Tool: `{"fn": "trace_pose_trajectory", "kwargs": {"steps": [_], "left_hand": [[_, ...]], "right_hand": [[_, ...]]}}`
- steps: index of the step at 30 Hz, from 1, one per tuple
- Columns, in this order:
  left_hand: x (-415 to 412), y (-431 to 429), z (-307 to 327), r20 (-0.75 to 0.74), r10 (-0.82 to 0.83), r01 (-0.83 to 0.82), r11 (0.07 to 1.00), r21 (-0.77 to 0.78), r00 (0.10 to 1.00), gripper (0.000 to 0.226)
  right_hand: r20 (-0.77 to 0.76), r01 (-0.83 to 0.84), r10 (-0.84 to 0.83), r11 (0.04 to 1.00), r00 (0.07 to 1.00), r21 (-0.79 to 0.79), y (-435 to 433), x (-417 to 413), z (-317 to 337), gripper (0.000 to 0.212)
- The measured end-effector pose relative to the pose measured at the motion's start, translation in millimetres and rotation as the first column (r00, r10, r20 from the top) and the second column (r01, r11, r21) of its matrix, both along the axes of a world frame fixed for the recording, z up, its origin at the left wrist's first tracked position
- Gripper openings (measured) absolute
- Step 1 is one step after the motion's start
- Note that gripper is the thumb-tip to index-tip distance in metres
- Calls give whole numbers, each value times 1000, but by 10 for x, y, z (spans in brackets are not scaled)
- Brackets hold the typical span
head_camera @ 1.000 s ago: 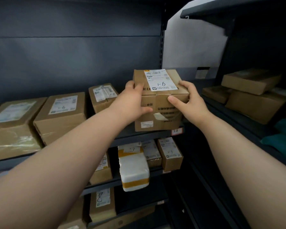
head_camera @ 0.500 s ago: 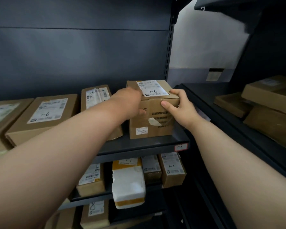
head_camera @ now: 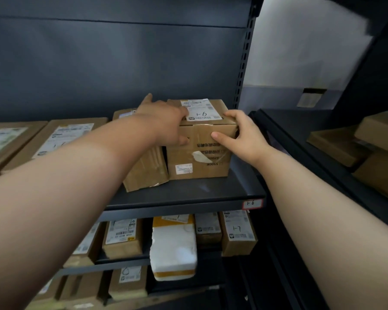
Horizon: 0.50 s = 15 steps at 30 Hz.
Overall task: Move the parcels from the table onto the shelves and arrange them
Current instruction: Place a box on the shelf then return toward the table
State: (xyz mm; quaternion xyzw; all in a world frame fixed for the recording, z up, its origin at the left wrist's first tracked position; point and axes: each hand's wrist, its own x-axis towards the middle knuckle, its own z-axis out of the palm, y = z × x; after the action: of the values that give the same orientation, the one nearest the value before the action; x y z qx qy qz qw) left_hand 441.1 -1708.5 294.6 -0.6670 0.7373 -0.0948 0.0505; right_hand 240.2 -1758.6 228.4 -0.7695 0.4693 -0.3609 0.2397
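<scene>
Brown cardboard parcel (head_camera: 199,148) w/ white label marked "1-6" sits flat on the dark metal shelf (head_camera: 188,193), back near the rear panel, just inside the upright post at its 1 o'clock.

Both hands are on it. Left hand (head_camera: 164,124) lies over the top edge at the parcel's 10 o'clock: thumb down the front face, fingers reaching back along the top and left side. It's blurred, so grip strength is unclear, but it looks clamped round that corner. Right hand (head_camera: 240,135) holds the corner at 2 o'clock, thumb pressed on the front face, fingers curled round the right side.

Shelf tag (head_camera: 252,203) on the shelf lip at 5 o'clock of the parcel, red-edged, reads "1-6".

Neighbour box (head_camera: 146,173) at the parcel's 9 o'clock, touching or nearly so, leaning a bit. Flat parcels (head_camera: 61,135) further out at 9 o'clock, labels up.

Next shelf down, at 6 o'clock: white foam pack (head_camera: 174,249) w/ yellow tape, sticking out past the edge. Beside it at 3 o'clock, a box marked "1-7" (head_camera: 239,233).

Separate rack at 3 o'clock of frame w/ stacked cartons (head_camera: 379,142).
</scene>
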Motion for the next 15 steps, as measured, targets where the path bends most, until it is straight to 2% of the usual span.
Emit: {"fn": "trace_pose_trajectory", "kwargs": {"steps": [6, 11, 15], "left_hand": [[-9, 152, -70, -54, -51, 47, 996, -72, 997, 62], [94, 312, -60, -148, -69, 46, 987, -152, 987, 59], [212, 507, -79, -194, -144, 102, 971, -215, 970, 56]], "right_hand": [[-211, -22, -33, 966, 977, -256, 8, 98, 94, 58], [-337, -29, -88, 945, 937, -326, 122, 120, 139, 59], [-379, -33, -117, 930, 918, -367, 307, 170, 208, 59]]}}
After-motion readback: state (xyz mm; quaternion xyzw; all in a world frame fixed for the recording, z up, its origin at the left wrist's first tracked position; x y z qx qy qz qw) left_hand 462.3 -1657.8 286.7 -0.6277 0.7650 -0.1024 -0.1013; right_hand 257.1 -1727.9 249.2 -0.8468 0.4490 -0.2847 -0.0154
